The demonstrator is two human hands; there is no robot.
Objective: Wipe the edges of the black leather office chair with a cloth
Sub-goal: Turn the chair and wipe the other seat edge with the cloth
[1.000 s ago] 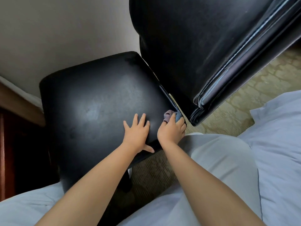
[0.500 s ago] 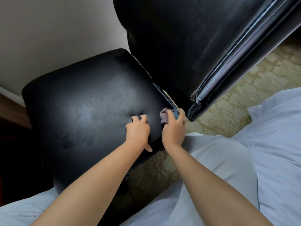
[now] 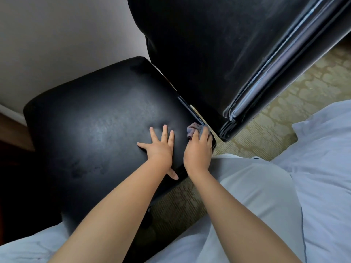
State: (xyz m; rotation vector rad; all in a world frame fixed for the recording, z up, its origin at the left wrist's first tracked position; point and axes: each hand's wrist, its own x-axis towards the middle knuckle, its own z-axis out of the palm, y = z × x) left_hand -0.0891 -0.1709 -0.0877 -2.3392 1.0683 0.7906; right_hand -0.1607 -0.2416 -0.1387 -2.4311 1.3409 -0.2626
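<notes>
Right hand [image 3: 198, 151] is pinching the soft cloth [image 3: 193, 129], apparently bunched, against the seat [image 3: 98, 130] corner; left hand [image 3: 159, 147], fingers spread, is bracing the slick leather.

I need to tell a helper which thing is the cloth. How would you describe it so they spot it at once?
Find the black chair seat and follow it to the corner nearest the backrest. There the right hand grips a small bunched cloth against the seat's edge. It is the only soft, greyish-mauve thing there; the left hand beside it lies flat and bare.
</notes>
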